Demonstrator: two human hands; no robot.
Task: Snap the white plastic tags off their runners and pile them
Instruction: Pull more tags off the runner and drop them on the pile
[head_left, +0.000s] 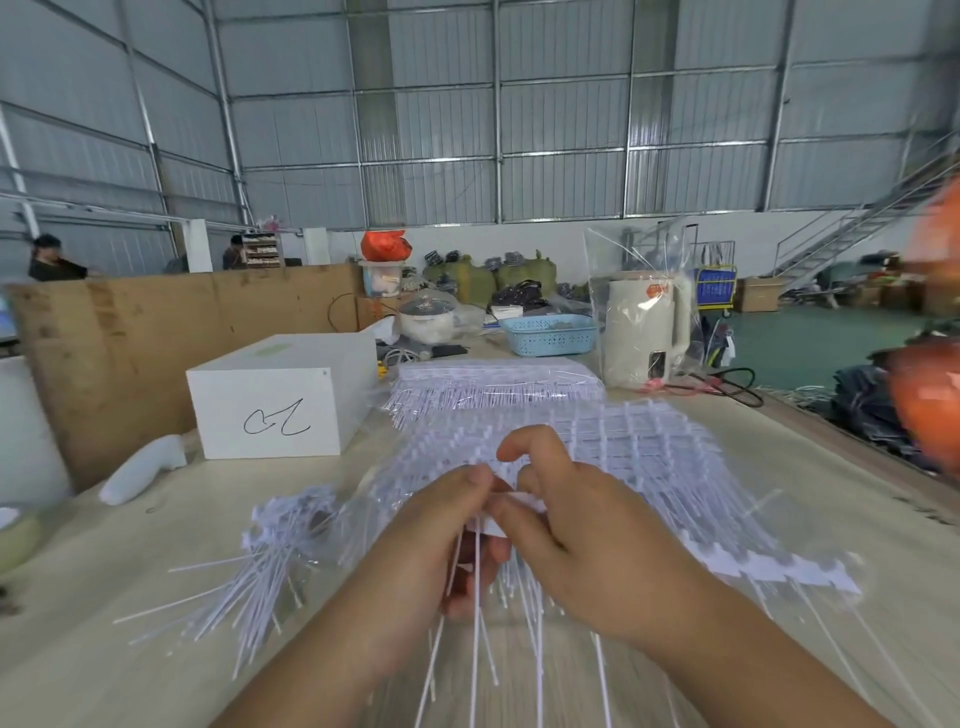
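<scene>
A plain white rectangular box (270, 402) sits at the left of a pale wooden table (156, 561), with a black handwritten scrawl on its front that cannot be read as any word. In the middle foreground two bare hands meet: the left hand (447, 540) curls around a bundle of thin white plastic runner stems (475, 597), and the right hand (561, 525) pinches a small white plastic tag (522, 506) at the top of that bundle, its index finger raised and hooked. Both forearms are cut off by the bottom edge. Beyond the hands lies a wide sheet of white tags on their runners (649, 457), blurred, and behind it a flat stack of more sheets (493, 379). To the left lies a loose pile of white stems and tags (270, 551). Further back stand a light blue perforated plastic basket (548, 335), its contents unclear, and a cream electric kettle (647, 332) inside a clear plastic bag, with a red label too blurred to read.
</scene>
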